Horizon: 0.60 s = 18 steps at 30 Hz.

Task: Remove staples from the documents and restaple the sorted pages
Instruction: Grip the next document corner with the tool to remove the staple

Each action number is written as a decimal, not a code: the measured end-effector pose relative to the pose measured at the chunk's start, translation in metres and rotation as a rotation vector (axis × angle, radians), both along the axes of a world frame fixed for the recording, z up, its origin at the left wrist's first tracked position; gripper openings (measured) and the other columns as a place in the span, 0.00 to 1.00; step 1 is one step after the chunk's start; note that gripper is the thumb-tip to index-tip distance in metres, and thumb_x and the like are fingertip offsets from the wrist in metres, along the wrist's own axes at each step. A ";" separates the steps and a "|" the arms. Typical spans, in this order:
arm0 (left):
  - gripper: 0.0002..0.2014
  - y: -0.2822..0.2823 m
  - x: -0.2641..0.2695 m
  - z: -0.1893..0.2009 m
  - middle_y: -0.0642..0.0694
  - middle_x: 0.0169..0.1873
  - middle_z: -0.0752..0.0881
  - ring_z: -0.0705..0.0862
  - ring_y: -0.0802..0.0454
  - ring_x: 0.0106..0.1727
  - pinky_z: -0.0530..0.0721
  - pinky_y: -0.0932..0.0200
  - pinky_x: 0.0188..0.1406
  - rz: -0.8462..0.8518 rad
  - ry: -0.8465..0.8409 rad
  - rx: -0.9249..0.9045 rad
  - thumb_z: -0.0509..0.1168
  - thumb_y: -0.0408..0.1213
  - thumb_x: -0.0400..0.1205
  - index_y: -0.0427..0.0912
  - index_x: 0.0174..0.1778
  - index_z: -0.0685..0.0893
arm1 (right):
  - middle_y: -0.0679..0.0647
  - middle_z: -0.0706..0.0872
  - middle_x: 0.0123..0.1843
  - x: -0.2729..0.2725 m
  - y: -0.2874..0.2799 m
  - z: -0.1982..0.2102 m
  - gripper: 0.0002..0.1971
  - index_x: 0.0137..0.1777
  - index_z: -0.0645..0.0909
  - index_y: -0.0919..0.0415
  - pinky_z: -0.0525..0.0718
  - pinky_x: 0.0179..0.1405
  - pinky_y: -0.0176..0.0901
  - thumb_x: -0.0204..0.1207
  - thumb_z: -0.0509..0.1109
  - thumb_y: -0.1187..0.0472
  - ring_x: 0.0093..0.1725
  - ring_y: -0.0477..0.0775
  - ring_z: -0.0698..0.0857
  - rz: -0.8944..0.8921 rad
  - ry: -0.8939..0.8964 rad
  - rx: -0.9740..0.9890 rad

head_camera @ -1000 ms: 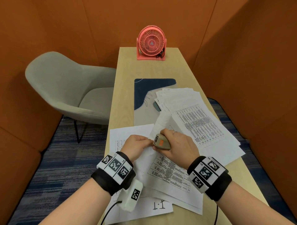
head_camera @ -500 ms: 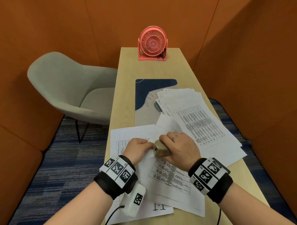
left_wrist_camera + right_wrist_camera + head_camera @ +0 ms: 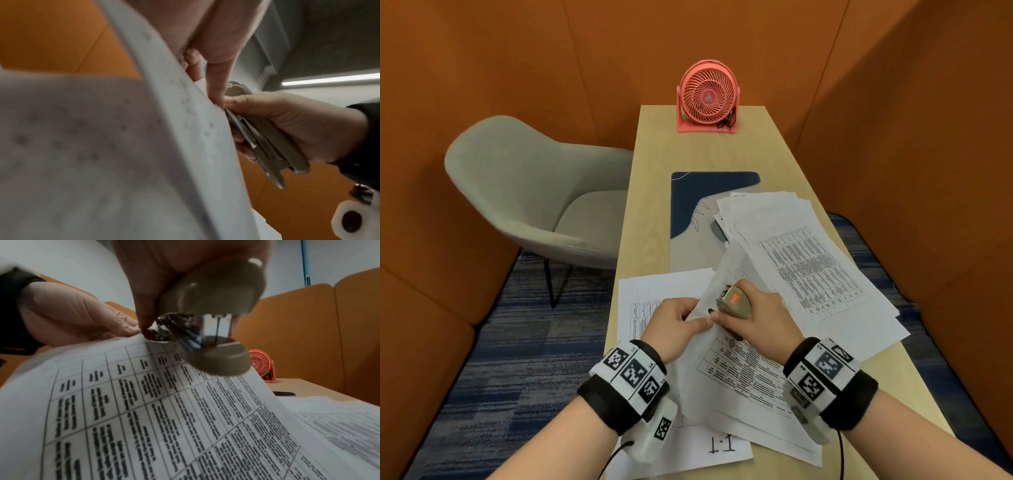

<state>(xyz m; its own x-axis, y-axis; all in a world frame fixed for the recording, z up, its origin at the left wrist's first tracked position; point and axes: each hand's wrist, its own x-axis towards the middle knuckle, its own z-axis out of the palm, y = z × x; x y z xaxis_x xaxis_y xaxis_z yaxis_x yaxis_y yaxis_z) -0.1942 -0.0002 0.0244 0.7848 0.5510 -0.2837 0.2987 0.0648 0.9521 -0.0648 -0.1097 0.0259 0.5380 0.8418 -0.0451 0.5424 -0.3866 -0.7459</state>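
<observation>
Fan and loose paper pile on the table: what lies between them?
In the head view, between the pink fan and the paper pile lies bare tabletop, then a blue and grey desk mat whose near part the papers cover.

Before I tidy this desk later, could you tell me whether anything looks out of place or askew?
The papers on the desk are fanned loosely rather than squared, burying a grey object. The document pinched by the left hand is curled up at the stapler in the right hand.
</observation>
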 end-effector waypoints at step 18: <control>0.09 -0.007 -0.004 0.006 0.54 0.29 0.87 0.84 0.59 0.33 0.80 0.71 0.35 -0.042 0.133 0.281 0.70 0.31 0.77 0.50 0.35 0.85 | 0.44 0.86 0.35 0.001 -0.011 -0.001 0.10 0.44 0.82 0.53 0.79 0.37 0.34 0.67 0.80 0.56 0.35 0.41 0.84 -0.082 0.469 0.105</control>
